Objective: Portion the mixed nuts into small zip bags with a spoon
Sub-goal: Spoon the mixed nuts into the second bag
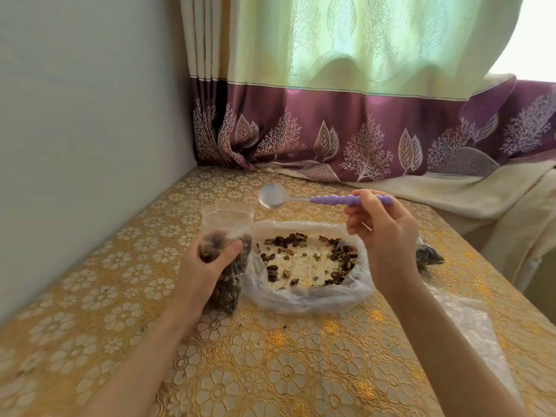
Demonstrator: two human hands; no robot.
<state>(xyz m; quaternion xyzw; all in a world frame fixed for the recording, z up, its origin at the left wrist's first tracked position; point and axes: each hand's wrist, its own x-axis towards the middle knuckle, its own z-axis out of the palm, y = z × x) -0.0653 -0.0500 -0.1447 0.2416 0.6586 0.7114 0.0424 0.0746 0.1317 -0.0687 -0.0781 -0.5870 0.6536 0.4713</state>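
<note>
The right hand (382, 233) holds the spoon (325, 199) level and empty — handle across, bowl just beyond the zip bag (227, 236), gripped upright by the left hand (207, 266) beside the nuts (310, 257) mid-counter.

The worktop (270, 356) wears a gold floral cloth. A green curtain (361, 55) with a purple leaf-patterned hem (331, 130) hangs behind it; a pale wall (90, 115) stands left.

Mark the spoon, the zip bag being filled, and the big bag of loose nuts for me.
spoon (350, 200): head view, on the purple handle.
zip bag (228, 216): head view, on its clear open top.
big bag (304, 302): head view, on its crumpled near wall.
</note>
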